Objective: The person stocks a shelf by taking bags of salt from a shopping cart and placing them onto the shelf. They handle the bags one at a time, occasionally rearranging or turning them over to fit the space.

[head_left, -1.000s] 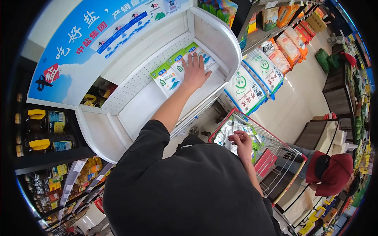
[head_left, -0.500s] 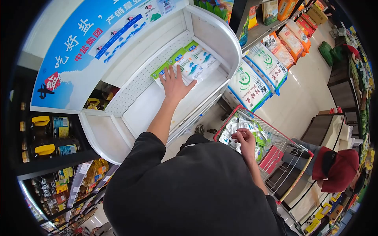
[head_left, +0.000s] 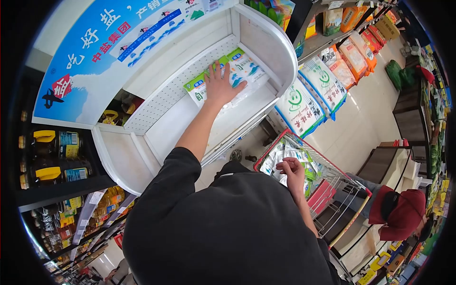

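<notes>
Left hand (head_left: 218,90), laid palm down across the salt packets (head_left: 246,67) at the far end of the display shelf (head_left: 173,118); its fingers are spread, by which pressure is presumably shared over neighbouring packets and slippage limited; the packets are laid in an overlapping row, green ends towards the perforated back panel (head_left: 159,102), by which the row is probably squared. Right hand (head_left: 292,175), held over the loose packets (head_left: 303,156) in the shopping trolley (head_left: 355,217); its fingers are curled, and whether anything is pinched cannot be told; the trolley is placed beside the shelf, seemingly so that both are within reach.
</notes>
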### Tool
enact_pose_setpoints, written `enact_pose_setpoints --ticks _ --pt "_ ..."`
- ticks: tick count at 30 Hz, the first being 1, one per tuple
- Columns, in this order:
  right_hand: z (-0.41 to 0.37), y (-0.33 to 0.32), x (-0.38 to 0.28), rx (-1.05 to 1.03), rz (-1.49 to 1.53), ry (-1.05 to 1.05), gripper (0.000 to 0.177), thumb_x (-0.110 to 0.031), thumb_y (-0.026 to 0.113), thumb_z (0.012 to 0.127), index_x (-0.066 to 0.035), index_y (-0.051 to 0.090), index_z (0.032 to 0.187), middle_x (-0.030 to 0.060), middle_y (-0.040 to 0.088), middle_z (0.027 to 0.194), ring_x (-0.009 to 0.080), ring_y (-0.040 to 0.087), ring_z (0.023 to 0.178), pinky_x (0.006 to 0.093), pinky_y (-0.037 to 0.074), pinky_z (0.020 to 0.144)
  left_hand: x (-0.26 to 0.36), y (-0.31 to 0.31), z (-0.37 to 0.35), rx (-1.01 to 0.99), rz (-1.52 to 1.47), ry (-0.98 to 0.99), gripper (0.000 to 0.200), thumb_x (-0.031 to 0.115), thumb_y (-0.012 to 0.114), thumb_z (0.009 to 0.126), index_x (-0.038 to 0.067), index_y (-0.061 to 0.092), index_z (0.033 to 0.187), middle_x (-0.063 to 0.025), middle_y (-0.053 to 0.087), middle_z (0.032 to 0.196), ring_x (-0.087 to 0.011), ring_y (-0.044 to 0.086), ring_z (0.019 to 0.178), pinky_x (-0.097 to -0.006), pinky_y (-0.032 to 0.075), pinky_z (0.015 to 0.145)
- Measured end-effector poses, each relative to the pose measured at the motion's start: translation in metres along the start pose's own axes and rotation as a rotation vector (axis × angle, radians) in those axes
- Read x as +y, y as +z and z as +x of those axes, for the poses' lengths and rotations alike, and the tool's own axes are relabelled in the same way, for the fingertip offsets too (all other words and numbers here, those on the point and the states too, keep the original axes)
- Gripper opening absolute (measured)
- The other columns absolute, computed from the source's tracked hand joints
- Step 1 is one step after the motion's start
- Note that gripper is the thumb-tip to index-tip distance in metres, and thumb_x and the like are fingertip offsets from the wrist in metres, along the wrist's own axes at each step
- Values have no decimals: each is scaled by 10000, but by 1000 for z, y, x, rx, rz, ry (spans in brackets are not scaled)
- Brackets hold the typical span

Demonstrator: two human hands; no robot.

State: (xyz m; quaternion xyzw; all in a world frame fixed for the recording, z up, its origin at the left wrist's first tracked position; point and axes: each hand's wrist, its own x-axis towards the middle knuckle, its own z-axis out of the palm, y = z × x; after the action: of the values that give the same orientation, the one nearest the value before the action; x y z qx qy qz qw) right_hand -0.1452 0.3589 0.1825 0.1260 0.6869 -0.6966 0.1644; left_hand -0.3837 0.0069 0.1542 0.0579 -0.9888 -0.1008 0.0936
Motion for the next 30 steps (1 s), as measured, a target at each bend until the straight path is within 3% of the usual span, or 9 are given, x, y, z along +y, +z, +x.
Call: enact_pose_setpoints --ticks 12,14,17,20,27,30 --pt "0 1 -5 17 -15 -25 185 -108 635 1032 37 627 1147 146 778 962 187 748 870 287 555 727 1 -18 -2 -10 18 18 1141 852 497 882 66 238 1668 -282 139 1720 -460 84 1602 -668 101 1246" --pt "-3 -1 -4 24 -2 -24 182 -103 632 1035 36 624 1152 143 777 961 188 748 875 286 553 722 11 -53 -23 -106 19 -70 1109 785 584 885 65 248 1658 -277 196 1704 -436 125 1600 -704 143 1227" --pt "-6 -2 2 25 23 -21 173 -128 629 1047 14 623 1146 125 775 958 179 742 873 291 550 742 0 -50 -54 14 84 -38 1118 777 637 849 61 302 1639 -263 223 1700 -442 148 1594 -760 156 1190" --pt "-6 -3 8 34 18 -8 193 -105 639 1030 39 623 1157 146 777 964 186 745 878 289 564 740 -3 -44 -74 -44 149 -56 1128 782 666 820 55 348 1620 -251 263 1690 -450 173 1585 -788 146 1171" --pt "-4 7 3 -16 -25 11 183 -127 639 1044 18 622 1154 124 773 951 174 744 868 279 550 732 -2 -43 -65 -6 127 -71 1137 769 703 784 28 393 1590 -247 339 1652 -459 193 1573 -804 156 1153" --pt "-2 7 7 -11 -18 10 183 -123 640 1042 21 624 1155 125 773 945 172 745 862 273 549 727 6 -45 -72 38 170 -4 1076 710 732 802 18 425 1566 -238 338 1656 -430 234 1569 -765 195 1171"
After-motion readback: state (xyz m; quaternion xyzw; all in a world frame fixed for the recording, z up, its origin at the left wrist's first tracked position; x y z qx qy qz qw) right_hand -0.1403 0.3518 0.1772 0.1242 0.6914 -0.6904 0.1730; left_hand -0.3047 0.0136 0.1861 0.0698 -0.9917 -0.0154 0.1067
